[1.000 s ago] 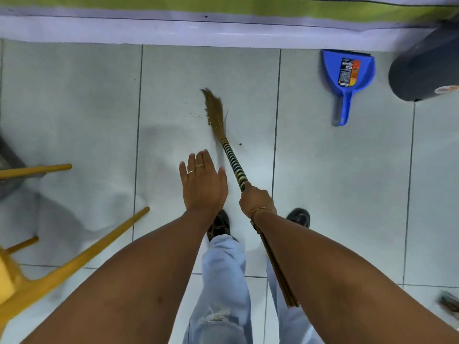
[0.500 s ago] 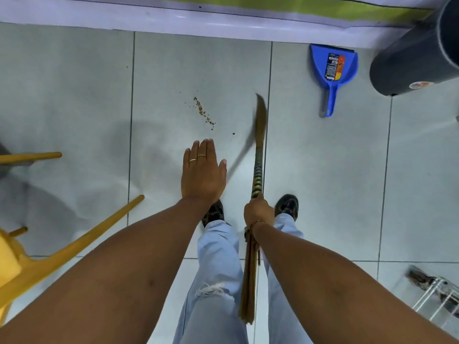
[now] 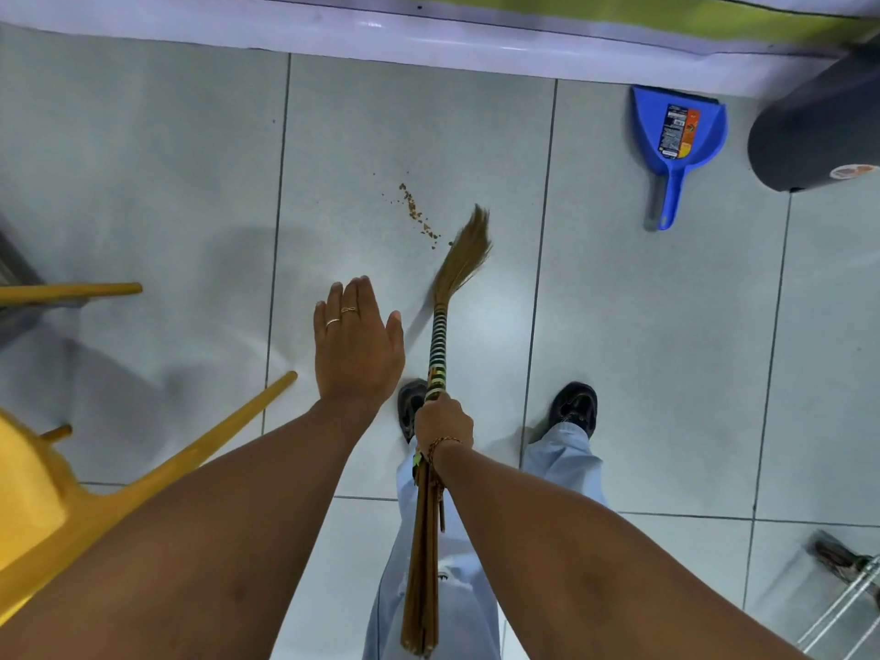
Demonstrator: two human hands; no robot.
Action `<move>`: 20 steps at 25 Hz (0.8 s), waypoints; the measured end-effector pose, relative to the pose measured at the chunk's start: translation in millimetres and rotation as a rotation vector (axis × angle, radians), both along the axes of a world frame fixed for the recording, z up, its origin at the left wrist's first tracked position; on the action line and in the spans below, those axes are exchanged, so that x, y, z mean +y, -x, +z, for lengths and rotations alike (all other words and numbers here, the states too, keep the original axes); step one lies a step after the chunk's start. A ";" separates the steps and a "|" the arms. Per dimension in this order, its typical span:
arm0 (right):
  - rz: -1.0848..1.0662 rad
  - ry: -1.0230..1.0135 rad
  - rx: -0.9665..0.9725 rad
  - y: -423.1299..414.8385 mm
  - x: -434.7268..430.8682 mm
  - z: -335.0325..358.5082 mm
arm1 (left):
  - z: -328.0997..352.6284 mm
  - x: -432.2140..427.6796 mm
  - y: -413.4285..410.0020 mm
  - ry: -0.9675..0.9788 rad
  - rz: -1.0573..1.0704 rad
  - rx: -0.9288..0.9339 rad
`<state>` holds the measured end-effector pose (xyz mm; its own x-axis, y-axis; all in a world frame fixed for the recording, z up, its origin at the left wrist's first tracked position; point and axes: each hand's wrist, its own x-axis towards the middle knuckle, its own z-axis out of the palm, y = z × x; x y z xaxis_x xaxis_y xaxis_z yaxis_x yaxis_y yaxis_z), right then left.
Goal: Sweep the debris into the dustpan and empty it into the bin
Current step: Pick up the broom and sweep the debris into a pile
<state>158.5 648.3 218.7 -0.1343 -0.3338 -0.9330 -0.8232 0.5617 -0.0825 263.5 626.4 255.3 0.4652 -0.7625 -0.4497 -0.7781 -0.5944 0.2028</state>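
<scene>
My right hand [image 3: 443, 419] grips a straw broom [image 3: 438, 345] by its striped handle. The bristle tip sits on the grey tile just right of a thin line of brown debris [image 3: 416, 214]. My left hand [image 3: 357, 343] hovers flat with fingers apart, palm down, holding nothing, to the left of the broom handle. A blue dustpan [image 3: 676, 140] lies on the floor at the far right by the wall, its handle pointing toward me. Beside it stands a dark grey bin [image 3: 814, 131], partly cut off by the frame edge.
A yellow chair [image 3: 43, 497] with its legs sticking out fills the lower left. A white wire rack [image 3: 852, 597] shows at the lower right corner. A white wall base [image 3: 428, 35] runs along the top. My two shoes stand on the tiles below the hands.
The broom head swung from over the debris to the right, then came down beside the debris line. The debris, hidden under the bristles a second ago, now lies exposed. My left hand stayed flat.
</scene>
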 end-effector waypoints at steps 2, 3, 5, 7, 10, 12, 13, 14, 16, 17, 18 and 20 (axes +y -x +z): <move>0.003 0.001 -0.003 -9.1 -2.7 -4.6 | -3.5 -1.6 -1.0 -0.005 0.031 0.009; 0.011 0.002 -0.006 -12.2 -3.0 -6.5 | -5.0 -2.4 -1.2 -0.004 0.036 0.014; 0.022 0.008 -0.018 -17.5 -5.0 -9.1 | -6.1 -5.1 -1.9 -0.002 0.029 0.023; 0.028 0.015 -0.029 -24.3 -9.4 -12.5 | -9.5 -10.4 -5.2 0.003 0.026 0.027; 0.038 0.010 -0.051 -36.1 -16.8 -15.4 | -10.7 -17.5 -10.9 -0.003 0.029 0.016; 0.047 0.015 -0.071 -43.4 -25.7 -16.1 | -9.9 -21.6 -14.1 0.001 0.022 0.001; 0.050 0.029 -0.081 -45.6 -31.3 -15.5 | -9.8 -23.6 -15.6 0.001 0.019 -0.005; 0.051 0.052 -0.090 -46.0 -37.4 -13.8 | -10.6 -25.4 -16.6 0.001 0.024 -0.008; 0.064 0.108 -0.104 -39.9 -45.1 -3.2 | -9.1 -27.1 -18.2 -0.007 0.056 0.014; 0.075 0.140 -0.113 -32.8 -47.0 6.2 | -4.5 -27.3 -17.6 -0.001 0.077 0.029; 0.083 0.175 -0.119 -23.4 -46.7 13.6 | -1.1 -26.2 -15.7 0.012 0.086 0.034; 0.105 0.235 -0.103 -3.8 -53.4 31.2 | 9.4 -27.6 -11.8 0.050 0.087 0.020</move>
